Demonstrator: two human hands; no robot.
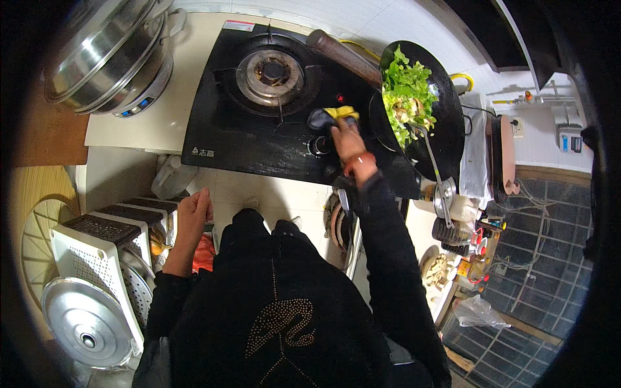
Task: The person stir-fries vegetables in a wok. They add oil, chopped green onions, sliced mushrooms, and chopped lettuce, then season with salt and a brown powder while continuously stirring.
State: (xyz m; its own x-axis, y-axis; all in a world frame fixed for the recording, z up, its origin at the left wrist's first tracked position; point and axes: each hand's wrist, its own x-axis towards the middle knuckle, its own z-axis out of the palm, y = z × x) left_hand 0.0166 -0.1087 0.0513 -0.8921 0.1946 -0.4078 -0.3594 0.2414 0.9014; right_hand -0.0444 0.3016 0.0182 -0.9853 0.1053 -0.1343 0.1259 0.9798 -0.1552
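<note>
My right hand (347, 141) presses a yellow and dark cloth (342, 113) against the black glass top of a gas cooktop (242, 145), beside a control knob (318, 145). A reddish band circles that wrist. On the right side of the cooktop stands a black wok (444, 114), its wooden handle (344, 57) reaching back left. Chopped green leaves and paler pieces (407, 87) lie in it, with the end of a long metal ladle (433, 157) among them. My left hand (195, 209) hangs in front of the counter, fingers curled together, holding nothing that I can see.
The left burner (270, 72) has no pan on it. A steel steamer pot (111, 53) stands left on an electric base. Lower left are a plastic rack (97, 252) and metal lid (87, 322). Bottles (473, 237) and a bowl of pale slices (435, 270) sit at right.
</note>
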